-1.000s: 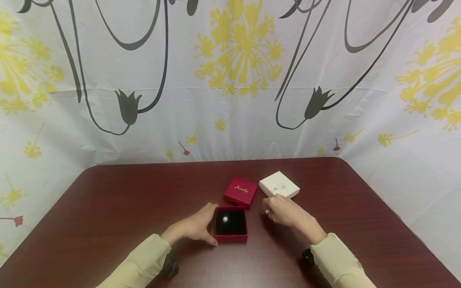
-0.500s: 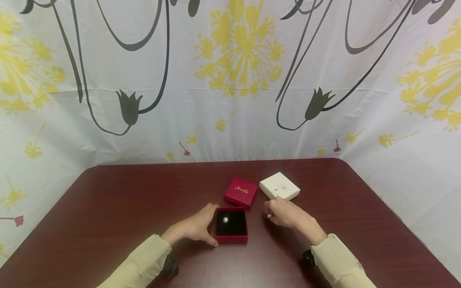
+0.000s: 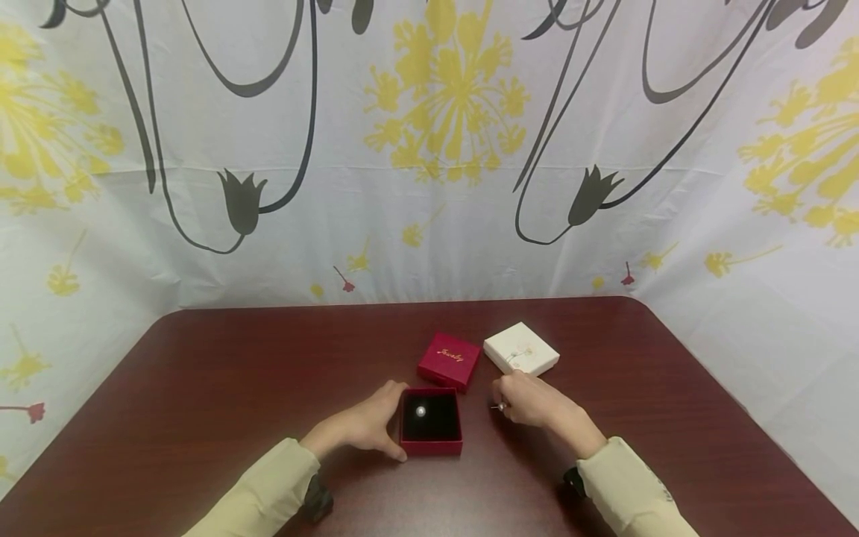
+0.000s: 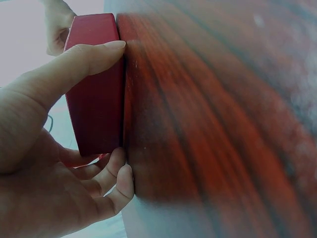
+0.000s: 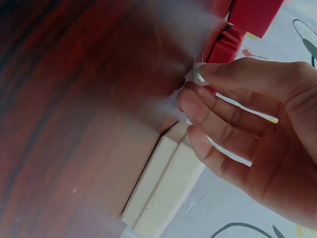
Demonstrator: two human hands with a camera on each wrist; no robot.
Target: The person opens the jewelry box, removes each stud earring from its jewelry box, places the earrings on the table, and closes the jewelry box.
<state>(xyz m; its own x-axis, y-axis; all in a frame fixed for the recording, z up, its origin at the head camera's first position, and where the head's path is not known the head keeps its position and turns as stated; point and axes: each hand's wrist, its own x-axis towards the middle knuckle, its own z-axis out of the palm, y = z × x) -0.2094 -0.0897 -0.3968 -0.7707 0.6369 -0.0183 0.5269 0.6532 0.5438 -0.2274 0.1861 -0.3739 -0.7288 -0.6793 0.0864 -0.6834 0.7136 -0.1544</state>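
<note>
Right hand (image 3: 532, 398) pinches the pearl stud (image 5: 199, 75), newly turned (left hand (image 3: 365, 420) grips red box (image 3: 432, 448)).

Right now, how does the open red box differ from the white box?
The open red box shows a black lining with a pearly bead; the white box is closed. The left hand grips the red one but not the white one. Both rest on the table.

A screened-off tabletop nook, its wider room unidentifiable, shows in the creased white sheet (image 3: 376, 216) printed with yellow dandelions (image 3: 459, 91) and grey tulips (image 3: 242, 203), spanning nine to three o'clock around a reddish-brown wood-grain table (image 3: 282, 358) at six.
</note>
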